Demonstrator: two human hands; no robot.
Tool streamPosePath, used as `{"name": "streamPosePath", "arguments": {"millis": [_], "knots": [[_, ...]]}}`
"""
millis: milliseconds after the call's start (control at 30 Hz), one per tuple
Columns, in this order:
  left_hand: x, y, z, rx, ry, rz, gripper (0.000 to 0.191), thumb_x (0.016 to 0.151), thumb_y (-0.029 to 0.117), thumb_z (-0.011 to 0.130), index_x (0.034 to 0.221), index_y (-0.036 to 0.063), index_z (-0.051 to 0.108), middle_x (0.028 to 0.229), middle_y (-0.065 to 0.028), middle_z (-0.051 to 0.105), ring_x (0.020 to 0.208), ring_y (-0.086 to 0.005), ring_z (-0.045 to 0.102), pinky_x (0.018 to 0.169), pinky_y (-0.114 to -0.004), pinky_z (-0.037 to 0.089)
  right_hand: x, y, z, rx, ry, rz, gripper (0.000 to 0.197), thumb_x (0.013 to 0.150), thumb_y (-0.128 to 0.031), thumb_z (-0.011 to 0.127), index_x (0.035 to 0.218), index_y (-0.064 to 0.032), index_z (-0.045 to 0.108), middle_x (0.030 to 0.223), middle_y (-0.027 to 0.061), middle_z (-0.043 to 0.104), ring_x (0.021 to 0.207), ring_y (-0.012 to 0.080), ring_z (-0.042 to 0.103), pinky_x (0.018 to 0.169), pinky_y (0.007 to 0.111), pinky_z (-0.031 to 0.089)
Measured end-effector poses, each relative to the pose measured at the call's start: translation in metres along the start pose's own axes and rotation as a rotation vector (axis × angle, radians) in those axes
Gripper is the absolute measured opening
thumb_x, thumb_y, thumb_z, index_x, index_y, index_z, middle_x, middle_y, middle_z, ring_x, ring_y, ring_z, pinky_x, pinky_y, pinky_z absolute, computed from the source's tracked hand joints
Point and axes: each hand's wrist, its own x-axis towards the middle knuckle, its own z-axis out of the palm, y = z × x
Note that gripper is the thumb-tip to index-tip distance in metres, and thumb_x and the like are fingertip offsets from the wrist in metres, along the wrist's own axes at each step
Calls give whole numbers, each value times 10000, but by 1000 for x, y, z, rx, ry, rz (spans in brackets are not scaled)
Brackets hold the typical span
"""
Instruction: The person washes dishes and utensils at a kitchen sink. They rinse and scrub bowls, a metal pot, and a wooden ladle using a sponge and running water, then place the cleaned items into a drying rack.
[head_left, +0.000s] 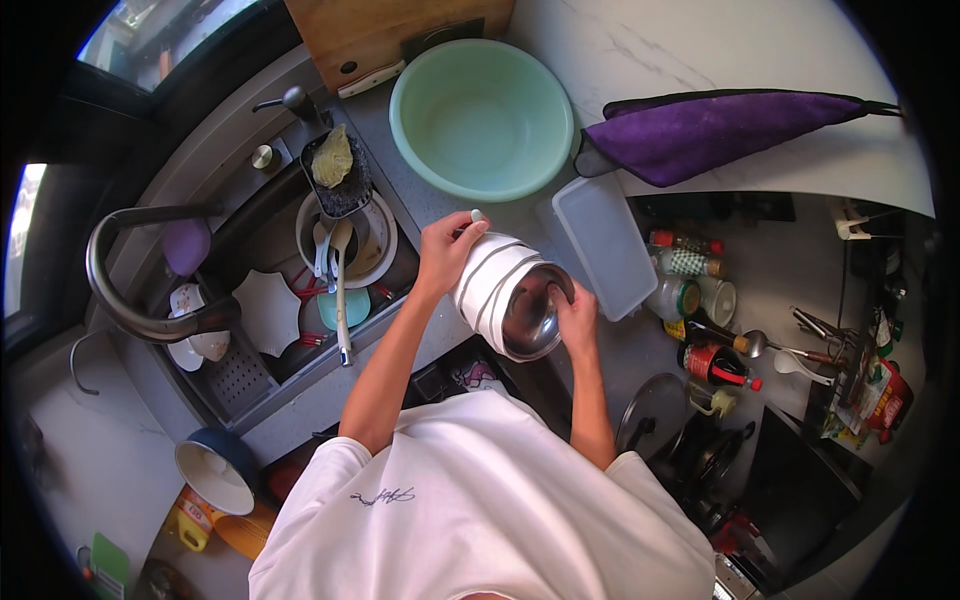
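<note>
Both hands hold a tilted stack of white bowls (489, 281) in front of my chest, its open end facing the lower right. The nearest bowl has a shiny stainless steel inside (534, 315). At the upper left end of the stack, my left hand (448, 251) grips the bowls; a small white piece shows by its thumb, too little to identify. My right hand (579, 319) clasps the rim at the open end, thumb inside the steel bowl. Beyond the hands, a pale green plastic basin (484, 120) stands on the counter, beside a lidded translucent container (606, 247).
The sink (281, 386) at left holds dishes, spoons and a white scalloped plate (268, 311), under a curved faucet (112, 281). A purple cloth (697, 139) lies at the upper right. Bottles (712, 364) and a glass pot lid (651, 412) crowd the right counter.
</note>
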Motion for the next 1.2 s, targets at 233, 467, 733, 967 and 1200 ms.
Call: {"name": "streamPosePath", "arguments": {"millis": [233,467,733,967,1200], "knots": [[-10,11,0,54,111,88,159,917,124,693,985,-17,720,889,-103,727,783,-139,661,736,-273,516,-4,9,6,196,73,60,275,956,-179,671,1125,37,690,972,70,740,894,127,636,839,298,495],[-14,2,2,-64,184,17,169,956,136,670,982,-26,714,861,-31,708,785,-77,598,737,-241,493,-6,7,3,325,71,142,274,962,-206,695,1127,13,683,1008,16,697,929,104,594,849,275,455],[-18,-11,3,-176,274,-10,201,964,166,669,978,-32,706,856,-30,708,786,-76,598,727,-239,490,-23,0,-13,360,186,191,223,974,-118,654,1149,18,681,1050,32,702,952,110,603,868,271,457],[-17,-13,3,-241,269,-65,203,983,169,657,986,-29,701,872,-5,690,802,-65,581,745,-229,478,-73,13,-64,164,349,233,180,963,-75,619,1087,38,684,992,57,715,904,111,602,828,290,481],[-15,-21,6,-363,254,-40,167,1003,129,626,961,-22,682,918,-15,678,829,-73,585,771,-222,469,-142,79,-78,128,516,422,176,953,-120,639,1017,38,683,918,71,711,840,118,590,773,313,484]]}}
